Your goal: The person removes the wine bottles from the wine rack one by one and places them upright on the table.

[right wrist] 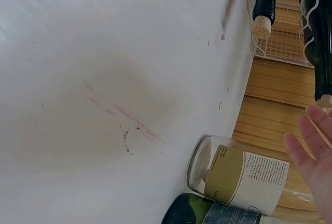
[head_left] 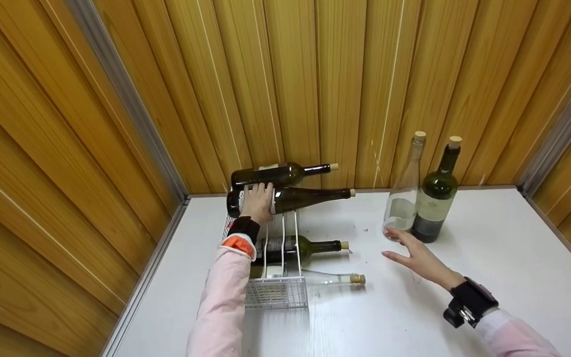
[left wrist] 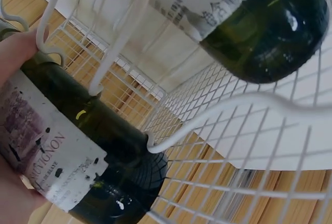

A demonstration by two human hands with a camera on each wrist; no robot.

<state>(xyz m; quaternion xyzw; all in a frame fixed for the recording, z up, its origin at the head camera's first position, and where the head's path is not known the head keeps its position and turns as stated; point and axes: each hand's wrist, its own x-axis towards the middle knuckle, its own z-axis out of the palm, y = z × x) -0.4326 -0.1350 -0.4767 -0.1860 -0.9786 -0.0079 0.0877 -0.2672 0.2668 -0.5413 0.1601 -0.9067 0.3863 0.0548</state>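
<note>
A dark wine bottle with a cork lies sideways across the top of a white wire rack, its neck to the right. My left hand grips it around the body, over its label. In the left wrist view, this bottle has a pale label ending in "SAUVIGNON" and lies against the rack's bent wires. My right hand, fingers spread, holds nothing and is over the table near two upright corked bottles: a clear bottle and a dark green bottle.
Another dark bottle lies behind the gripped one, near the wood-grain wall. Lower in the rack, a green bottle and a clear bottle lie with corks pointing right. The rack stands on a white table.
</note>
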